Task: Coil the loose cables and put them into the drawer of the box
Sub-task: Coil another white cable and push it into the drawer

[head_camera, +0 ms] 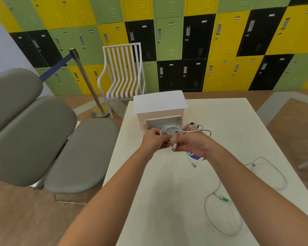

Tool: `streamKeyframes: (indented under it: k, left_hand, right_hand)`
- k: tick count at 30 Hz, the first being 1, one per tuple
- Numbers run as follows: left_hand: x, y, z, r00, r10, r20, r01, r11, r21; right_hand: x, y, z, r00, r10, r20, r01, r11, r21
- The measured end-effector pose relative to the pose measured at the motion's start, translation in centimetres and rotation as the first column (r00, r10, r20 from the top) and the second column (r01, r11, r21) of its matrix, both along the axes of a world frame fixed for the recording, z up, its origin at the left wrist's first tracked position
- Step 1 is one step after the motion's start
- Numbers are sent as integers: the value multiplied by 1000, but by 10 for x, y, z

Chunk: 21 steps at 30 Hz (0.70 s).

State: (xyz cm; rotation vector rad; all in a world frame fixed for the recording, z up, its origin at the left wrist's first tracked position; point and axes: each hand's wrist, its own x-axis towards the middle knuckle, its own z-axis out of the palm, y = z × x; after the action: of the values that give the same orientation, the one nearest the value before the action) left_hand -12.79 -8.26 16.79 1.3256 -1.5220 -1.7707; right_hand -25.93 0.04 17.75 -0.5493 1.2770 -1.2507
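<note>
Both my arms stretched forward over white table. My left hand pinches near side of coiled white cable, fingers curled round its loops. My right hand grips same coil, thumb and fingers closed on strand with white plug end poking out below. Coil held above open drawer of white box. Second white cable with green connector lies loose on table at right; thin black cable beside drawer. Purple-blue round sticker under right hand, lettering unreadable.
</note>
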Motion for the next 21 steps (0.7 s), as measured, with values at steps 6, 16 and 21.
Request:
streamKeyframes:
  k: [6, 16, 21]
  left_hand:
    - [17, -17, 8, 931, -359, 64, 358, 933, 18]
    - [-2, -15, -6, 997, 42, 60, -25, 965, -261]
    - [-3, -22, -6, 982, 179, 61, -152, 939, -309]
  right_hand:
    - [-9, -6, 4, 996, -26, -80, 31, 998, 61]
    - [0, -7, -2, 996, -25, -91, 30, 998, 49]
    - [3, 0, -15, 974, 20, -225, 7, 993, 118]
